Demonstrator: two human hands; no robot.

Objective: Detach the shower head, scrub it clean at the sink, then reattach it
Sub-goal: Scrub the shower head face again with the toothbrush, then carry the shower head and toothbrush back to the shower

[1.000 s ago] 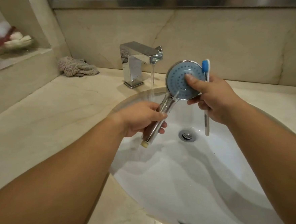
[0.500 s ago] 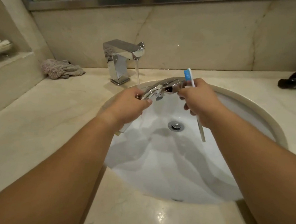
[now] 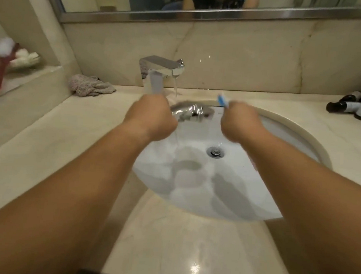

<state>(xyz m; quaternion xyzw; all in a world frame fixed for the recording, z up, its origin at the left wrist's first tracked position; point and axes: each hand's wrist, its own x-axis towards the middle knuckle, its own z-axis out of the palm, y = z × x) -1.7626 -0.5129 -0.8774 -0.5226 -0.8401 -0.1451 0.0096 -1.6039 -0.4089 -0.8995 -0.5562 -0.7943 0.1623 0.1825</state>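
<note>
Two bare forearms reaching from the lower corners of the frame toward the middle, over a white oval sink (image 3: 299, 141) set in a pale marble counter (image 3: 46, 144).

Left hand (image 3: 153, 117) just left of centre, seen from the back, fingers curled out of sight round the handle of the shower head (image 3: 190, 114). Shower head blurred with motion, chrome back uppermost, held low over the far part of the basin, directly beneath the water (image 3: 176, 89) falling from the tap (image 3: 161, 68). Thin stream running on below the head, down toward the bowl. Drain (image 3: 215, 151) right of that stream, near the middle of the basin.

Right hand (image 3: 241, 123) just right of centre, also seen from the back, fist closed round a toothbrush (image 3: 222, 100), whose blue and white top sticks up past the knuckles. Brush just beside the right edge of the shower head; touching or not, cannot tell through the blur.

Crumpled grey cloth (image 3: 91, 85) on the counter left of the tap, against the wall. Red and white object (image 3: 1, 64), soft and out of focus, on a raised ledge at the far left. Dark bottles (image 3: 357, 104) with pale labels lying on the counter at the far right edge. Steel-framed mirror (image 3: 183, 17) along the top of the frame, above the marble wall.
</note>
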